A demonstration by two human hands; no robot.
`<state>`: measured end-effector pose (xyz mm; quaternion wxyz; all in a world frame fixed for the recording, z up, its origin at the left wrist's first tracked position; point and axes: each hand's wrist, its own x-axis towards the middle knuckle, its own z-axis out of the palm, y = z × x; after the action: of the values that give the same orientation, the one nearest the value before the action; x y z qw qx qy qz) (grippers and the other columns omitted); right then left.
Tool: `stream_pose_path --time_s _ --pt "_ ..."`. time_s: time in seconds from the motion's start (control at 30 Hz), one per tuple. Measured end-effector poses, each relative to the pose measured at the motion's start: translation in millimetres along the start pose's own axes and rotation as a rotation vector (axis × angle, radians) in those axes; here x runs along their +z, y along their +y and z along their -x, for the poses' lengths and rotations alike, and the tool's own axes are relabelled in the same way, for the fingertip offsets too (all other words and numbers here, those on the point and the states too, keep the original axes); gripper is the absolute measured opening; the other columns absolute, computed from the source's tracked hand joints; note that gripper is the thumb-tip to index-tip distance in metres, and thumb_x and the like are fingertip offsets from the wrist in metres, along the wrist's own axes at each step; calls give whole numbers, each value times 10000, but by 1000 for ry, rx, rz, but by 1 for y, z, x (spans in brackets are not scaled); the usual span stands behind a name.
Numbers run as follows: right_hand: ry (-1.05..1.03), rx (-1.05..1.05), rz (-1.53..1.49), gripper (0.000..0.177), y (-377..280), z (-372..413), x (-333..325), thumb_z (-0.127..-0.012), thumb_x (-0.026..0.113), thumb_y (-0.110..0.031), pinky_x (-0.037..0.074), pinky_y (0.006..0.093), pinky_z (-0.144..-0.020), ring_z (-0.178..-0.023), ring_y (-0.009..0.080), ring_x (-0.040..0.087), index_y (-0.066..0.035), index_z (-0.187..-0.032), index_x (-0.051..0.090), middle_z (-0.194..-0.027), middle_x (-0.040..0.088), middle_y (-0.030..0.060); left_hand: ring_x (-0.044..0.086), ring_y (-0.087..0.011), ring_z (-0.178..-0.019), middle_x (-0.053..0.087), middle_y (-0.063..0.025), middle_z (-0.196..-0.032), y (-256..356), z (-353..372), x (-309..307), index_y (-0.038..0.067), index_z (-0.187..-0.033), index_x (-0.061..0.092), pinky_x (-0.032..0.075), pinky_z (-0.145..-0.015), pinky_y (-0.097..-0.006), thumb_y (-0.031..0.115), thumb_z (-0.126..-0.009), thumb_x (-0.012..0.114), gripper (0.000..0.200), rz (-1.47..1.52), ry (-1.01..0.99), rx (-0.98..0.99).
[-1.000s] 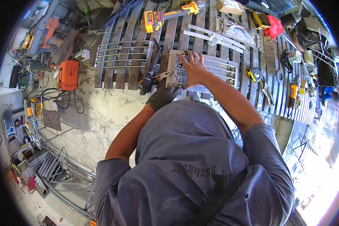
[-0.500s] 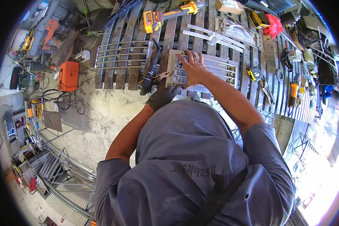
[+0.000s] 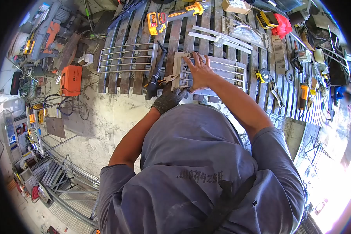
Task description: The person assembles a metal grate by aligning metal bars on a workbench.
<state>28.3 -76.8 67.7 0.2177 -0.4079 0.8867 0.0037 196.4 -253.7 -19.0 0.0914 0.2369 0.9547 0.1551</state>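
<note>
Metal barred panel [image 3: 224, 71], near edge of the slatted counter [image 3: 176, 38]. I have my bare right hand [image 3: 201, 74] spread wide over its left part; my gloved left hand [image 3: 167, 100] meets its near-left corner, grip indiscernible. Leftward: pliers [image 3: 170, 78], grille [image 3: 126, 56]. Rightward: tape measure [image 3: 263, 75]. Far edge: yellow power tool [image 3: 157, 23].

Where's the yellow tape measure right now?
In the head view, the tape measure lies on the slatted bench, just right of the barred metal frame under the right hand.
</note>
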Motion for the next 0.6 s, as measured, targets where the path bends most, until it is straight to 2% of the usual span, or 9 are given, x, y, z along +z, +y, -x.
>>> stream_pose_path --time_s 0.2,0.3,0.47,0.5,0.6 --pt "-6 2 2 1581 0 1 -2 -505 1023 -535 98 715 -1273 -1606 529 188 -123 -1713 89 -1690 160 409 705 -393 -1073 625 -254 -1248 -4 0 8 21 -1506 536 601 -877 -485 287 -977 640 601 23 81 46" --pt "5 -3 1 1583 0 2 -1 -499 1026 -537 101 718 -1271 -1605 529 190 -123 -1712 96 -1686 163 412 698 -390 -1091 630 -256 -1246 2 1 -3 19 -1510 532 597 -894 -492 284 -980 638 602 18 53 21" --pt "13 -4 -9 1593 1 2 0 -487 1032 -536 104 720 -1268 -1603 533 198 -125 -1711 98 -1683 165 415 693 -378 -1094 654 -248 -1210 0 5 -5 20 -1432 572 591 -883 -493 248 -984 647 508 130 105 13" --pt "22 -6 -12 1594 2 2 4 -485 1033 -536 104 720 -1268 -1602 533 199 -126 -1711 99 -1684 163 414 691 -376 -1096 659 -244 -1200 6 5 -27 26 -1402 584 588 -878 -495 227 -981 651 471 112 99 15" --pt "34 1 -17 1596 5 2 5 -479 1032 -540 101 719 -1272 -1599 533 202 -161 -1713 93 -1690 156 390 686 -397 -1085 671 -236 -1168 8 -4 -50 39 -1309 611 575 -877 -505 155 -969 652 361 237 288 -38"
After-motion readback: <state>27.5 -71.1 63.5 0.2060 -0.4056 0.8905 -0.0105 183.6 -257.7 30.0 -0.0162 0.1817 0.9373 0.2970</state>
